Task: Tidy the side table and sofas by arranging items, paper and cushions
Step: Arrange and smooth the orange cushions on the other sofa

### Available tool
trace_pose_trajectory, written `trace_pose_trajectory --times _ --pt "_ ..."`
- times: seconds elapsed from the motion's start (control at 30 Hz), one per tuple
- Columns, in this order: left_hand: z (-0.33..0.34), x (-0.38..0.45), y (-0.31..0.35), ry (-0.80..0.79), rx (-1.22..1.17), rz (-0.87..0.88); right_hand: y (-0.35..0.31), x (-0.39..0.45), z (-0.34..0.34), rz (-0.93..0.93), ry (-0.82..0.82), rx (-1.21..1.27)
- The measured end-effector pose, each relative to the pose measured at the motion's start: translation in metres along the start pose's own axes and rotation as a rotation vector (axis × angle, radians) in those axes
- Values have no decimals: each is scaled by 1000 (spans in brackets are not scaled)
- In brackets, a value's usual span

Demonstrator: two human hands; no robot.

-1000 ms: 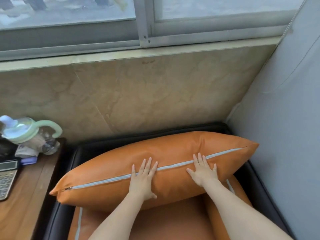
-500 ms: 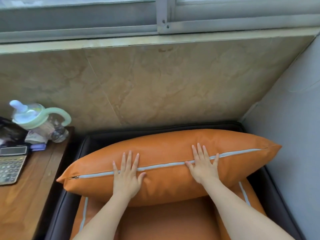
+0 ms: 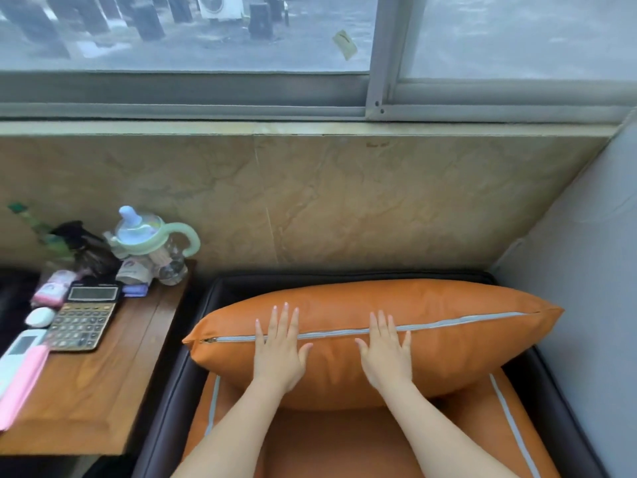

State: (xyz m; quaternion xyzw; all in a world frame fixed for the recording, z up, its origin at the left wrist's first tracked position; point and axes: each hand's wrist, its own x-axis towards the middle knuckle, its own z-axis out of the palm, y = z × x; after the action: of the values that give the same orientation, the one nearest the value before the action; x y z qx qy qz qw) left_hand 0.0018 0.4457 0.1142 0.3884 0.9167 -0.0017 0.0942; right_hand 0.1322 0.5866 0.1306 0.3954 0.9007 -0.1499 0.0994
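Seat the orange cushion [image 3: 375, 343] upright against the sofa back [image 3: 344, 279], zipper seam [image 3: 448, 324] uppermost, lower edge on the seat pad [image 3: 331, 439]. Left hand [image 3: 281, 353] and right hand [image 3: 387, 353] both flat on the cushion's front face, fingers straight and slightly spread, fingertips reaching over the seam; no grip closed on anything, contact by pressure only. Press evenly through both palms, toward the wall beyond the fingertips, to avoid skewing one end. Likely stage: final settling of the cushion. Cushion extends well past each hand; the end outboard of the right hand lies near the grey side wall [image 3: 593, 305], the end outboard of the left hand overhangs the dark sofa arm [image 3: 172, 391]. Centre if needed by sliding sideways with flat palms, not by pinching the cover. Release gently; smooth cover probably slippery, so check for forward slump. Outboard of the left hand, the bench [image 3: 103, 391] carries a calculator [image 3: 81, 322], a handled bottle [image 3: 144, 243] and small items, probably next for arranging.
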Motion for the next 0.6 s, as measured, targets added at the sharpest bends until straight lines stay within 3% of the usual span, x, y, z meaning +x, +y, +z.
trace_pose_trajectory --times 0.3,0.6 --pt "-85 -99 -87 46 39 -25 -149 -81 -32 -291 98 -23" --pt "-126 -180 -174 123 24 -242 -267 -138 -37 -549 128 -101"
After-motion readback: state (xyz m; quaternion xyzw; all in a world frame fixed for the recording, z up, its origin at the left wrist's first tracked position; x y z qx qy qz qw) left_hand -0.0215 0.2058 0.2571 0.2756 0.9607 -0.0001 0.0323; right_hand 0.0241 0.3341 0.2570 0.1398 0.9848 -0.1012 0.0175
